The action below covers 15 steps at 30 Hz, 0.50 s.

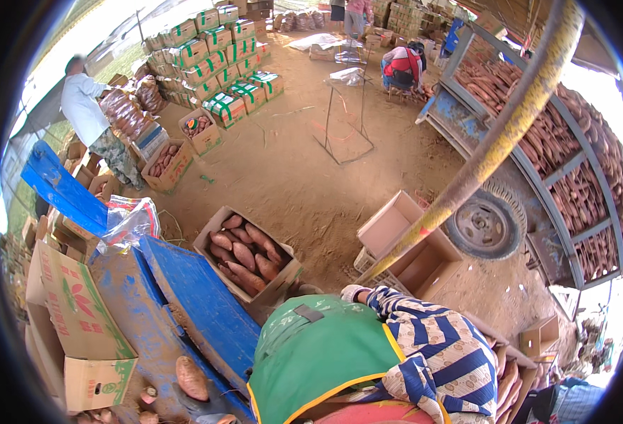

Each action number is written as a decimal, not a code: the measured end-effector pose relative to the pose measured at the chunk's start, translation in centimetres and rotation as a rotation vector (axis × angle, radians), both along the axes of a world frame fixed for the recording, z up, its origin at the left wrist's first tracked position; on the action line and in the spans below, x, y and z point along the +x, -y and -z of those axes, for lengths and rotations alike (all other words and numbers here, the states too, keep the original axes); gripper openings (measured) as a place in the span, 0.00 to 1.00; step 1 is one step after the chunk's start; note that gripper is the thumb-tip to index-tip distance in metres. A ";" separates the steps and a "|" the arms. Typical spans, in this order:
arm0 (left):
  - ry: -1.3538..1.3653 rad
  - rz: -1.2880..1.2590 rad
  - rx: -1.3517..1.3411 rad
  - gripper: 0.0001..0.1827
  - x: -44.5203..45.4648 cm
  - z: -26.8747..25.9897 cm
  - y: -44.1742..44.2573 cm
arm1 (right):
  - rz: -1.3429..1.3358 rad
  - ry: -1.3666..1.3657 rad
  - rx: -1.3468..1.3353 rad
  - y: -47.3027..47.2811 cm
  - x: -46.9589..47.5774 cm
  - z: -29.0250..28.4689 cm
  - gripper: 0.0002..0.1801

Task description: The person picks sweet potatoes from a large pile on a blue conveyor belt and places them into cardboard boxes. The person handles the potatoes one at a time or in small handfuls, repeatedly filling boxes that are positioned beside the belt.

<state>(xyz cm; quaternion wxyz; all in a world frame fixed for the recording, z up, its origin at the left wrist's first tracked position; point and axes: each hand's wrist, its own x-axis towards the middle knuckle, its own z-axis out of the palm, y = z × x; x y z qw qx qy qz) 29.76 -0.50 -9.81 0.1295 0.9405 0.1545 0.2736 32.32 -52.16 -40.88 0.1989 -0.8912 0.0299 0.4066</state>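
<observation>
Low in the picture, a sweet potato is held in my left hand, which wears a glove with a dark grey surface. It is over the dirt-covered blue metal surface, partly cut off by the picture's lower edge. My right hand, in a whitish glove below a striped sleeve, lies at the far edge of my green apron; its fingers are mostly hidden. Ahead of me, a cardboard box full of sweet potatoes stands on the ground beside the blue metal panel.
An open printed carton stands at left. Empty cartons and a slanting yellow pole are at right, before a loaded trailer. One person stands by sacks; another crouches farther off. Taped boxes are stacked behind.
</observation>
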 end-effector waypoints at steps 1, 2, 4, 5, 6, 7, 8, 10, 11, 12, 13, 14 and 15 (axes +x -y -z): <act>0.001 0.012 -0.003 0.42 -0.1 0.0 -0.3 | 0.023 0.001 0.015 0.0 0.0 -0.3 0.23; -0.002 0.021 -0.005 0.43 -0.3 0.1 -0.5 | 0.035 0.033 -0.012 0.2 -0.1 -0.7 0.23; -0.015 0.035 -0.010 0.43 -0.6 0.0 -0.8 | 0.036 0.059 -0.051 1.2 -0.4 -1.8 0.23; -0.020 0.041 -0.014 0.43 -0.8 -0.1 -1.0 | 0.053 0.068 -0.064 1.7 -0.6 -2.4 0.23; -0.021 0.049 -0.015 0.43 -1.0 -0.3 -1.0 | 0.072 0.073 -0.070 2.0 -0.8 -2.8 0.23; -0.027 0.061 -0.013 0.43 -1.3 -0.5 -1.1 | -0.010 0.065 -0.106 2.2 -0.8 -3.0 0.24; -0.032 0.069 -0.005 0.43 -1.5 -0.8 -1.2 | 0.012 0.071 -0.105 2.1 -1.1 -3.0 0.24; -0.054 0.089 0.008 0.43 -2.0 -1.2 -1.5 | 0.051 0.110 -0.061 1.6 -1.3 -2.5 0.22; -0.071 0.110 0.019 0.43 -2.1 -1.3 -1.5 | -0.093 0.115 -0.085 1.1 -1.0 -2.0 0.21; -0.088 0.135 0.034 0.44 -2.2 -1.4 -1.7 | -0.062 0.117 -0.020 0.8 -1.3 -1.6 0.21; -0.095 0.148 0.043 0.44 -2.0 -1.3 -1.7 | -0.097 0.076 0.005 0.5 -1.3 -1.2 0.21; -0.107 0.168 0.056 0.44 -2.1 -1.3 -1.9 | -0.105 0.085 -0.014 0.4 -1.5 -0.9 0.21; -0.036 0.116 -0.060 0.44 -1.6 -1.0 -1.9 | -0.074 0.083 -0.036 0.5 -1.7 -0.7 0.21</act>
